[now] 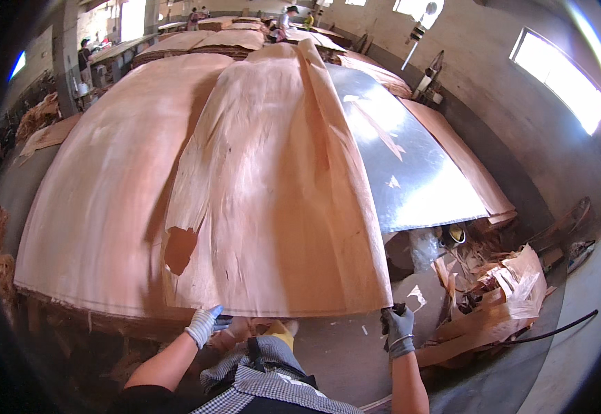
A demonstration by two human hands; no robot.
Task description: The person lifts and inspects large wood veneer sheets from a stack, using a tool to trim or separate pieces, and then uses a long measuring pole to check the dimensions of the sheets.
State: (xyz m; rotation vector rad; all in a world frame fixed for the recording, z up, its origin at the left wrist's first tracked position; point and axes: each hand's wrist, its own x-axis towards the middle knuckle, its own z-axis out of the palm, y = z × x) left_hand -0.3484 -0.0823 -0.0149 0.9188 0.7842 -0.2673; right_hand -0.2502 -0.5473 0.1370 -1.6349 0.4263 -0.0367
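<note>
A large, thin wood veneer sheet [259, 186] stretches away from me, wavy, with a raised fold along its far right side. Near its left edge is a ragged hole, through which darker reddish wood shows. My left hand [206, 326], in a pale glove with a blue fingertip area, grips the sheet's near edge toward the left corner. At the near right corner my right hand [399, 331], in a grey glove, is closed on the edge. The sheet's left part overlaps a broad stack of veneer [100, 186]. Its right side lies beside a shiny metal-topped table [418, 179].
Torn veneer scraps [500, 303] are heaped on the floor at the right, near a thin black rod [549, 332]. More veneer stacks [228, 41] stand farther back, with several people among them. A wall with windows [559, 79] runs along the right.
</note>
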